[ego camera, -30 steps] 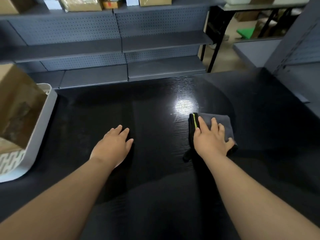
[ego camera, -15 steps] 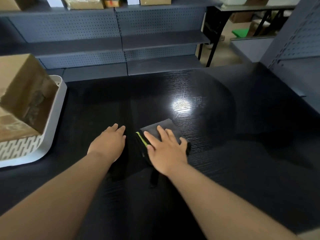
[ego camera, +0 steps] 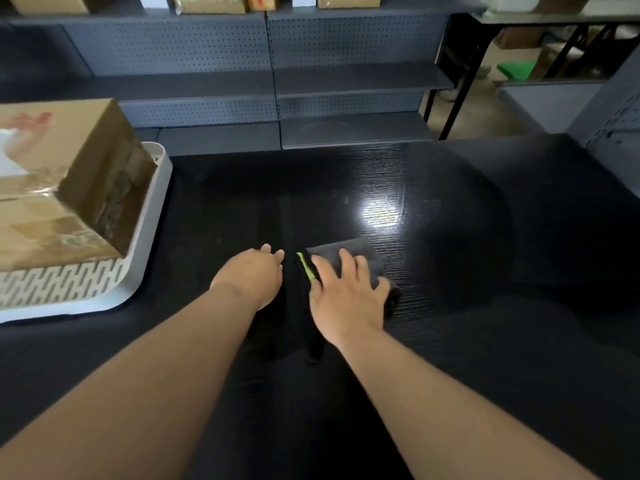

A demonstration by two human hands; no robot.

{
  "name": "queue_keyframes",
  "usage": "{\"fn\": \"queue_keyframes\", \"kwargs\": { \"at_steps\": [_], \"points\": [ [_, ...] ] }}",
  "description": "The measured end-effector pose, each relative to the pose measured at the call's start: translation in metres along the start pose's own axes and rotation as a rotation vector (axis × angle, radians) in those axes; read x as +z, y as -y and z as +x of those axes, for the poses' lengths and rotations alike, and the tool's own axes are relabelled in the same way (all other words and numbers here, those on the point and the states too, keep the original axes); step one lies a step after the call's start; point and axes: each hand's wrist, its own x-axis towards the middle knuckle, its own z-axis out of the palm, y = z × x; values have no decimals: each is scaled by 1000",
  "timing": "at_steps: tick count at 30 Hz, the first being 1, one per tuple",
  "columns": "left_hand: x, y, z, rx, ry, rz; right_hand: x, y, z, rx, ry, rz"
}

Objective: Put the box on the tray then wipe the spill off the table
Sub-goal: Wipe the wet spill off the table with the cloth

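Box (ego camera: 59,188): lay in tray (ego camera: 152,216), far left of both grips. Left hand (ego camera: 251,278): flat, fingers apart, empty. Right hand (ego camera: 343,292): pressed flat on cloth (ego camera: 349,258), swept leftward from a second ago; wiping underway on table (ego camera: 485,341)

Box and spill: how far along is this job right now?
Done: the cardboard box sits in the white tray. In hand: the right hand presses flat on the dark cloth against the black table, wiping; the left hand rests beside it. Left: finishing the wipe. Glare hides whether any spill remains.
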Motion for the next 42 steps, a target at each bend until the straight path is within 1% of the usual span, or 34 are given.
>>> {"fn": "queue_keyframes", "kwargs": {
  "at_steps": [2,3,5,6,8,9,10,11,14,16,18,20,22,26,32,42],
  "points": [
    [-3,0,1,2,24,31,-5,-22,11,-54,-56,-25],
    [-4,-1,0,3,46,45,-9,-40,17,-33,-105,-35],
    [-5,-3,0,11,74,56,-22,-81,35,120,-170,-28],
    [-4,-2,1,17,71,54,-31,-100,42,228,-162,-13],
    [-2,0,1,28,51,69,-46,-114,53,403,-89,26],
    [-1,1,0,36,44,82,-48,-109,56,445,-54,35],
    [-2,1,0,44,47,99,-46,-97,56,442,-40,36],
    [-5,1,-1,48,59,117,-42,-81,53,390,-38,30],
    [-12,-2,-2,50,101,144,-20,-42,33,75,-43,-28],
    [-15,-4,-1,56,128,166,-20,-45,31,-26,-19,-45],
    [-14,-4,1,38,131,139,-29,-60,40,-19,4,-32],
    [-12,-5,2,11,120,81,-35,-72,51,47,13,-9],
    [-7,-4,2,-8,84,12,-33,-75,57,93,-1,-18],
    [0,-3,-2,-19,-1,-68,-28,-71,56,92,-37,-48],
    [2,-4,0,-24,-40,-93,-29,-72,56,91,-43,-63],
    [3,-4,-3,-25,-41,-92,-27,-74,54,58,-68,-90]
  ]
}}
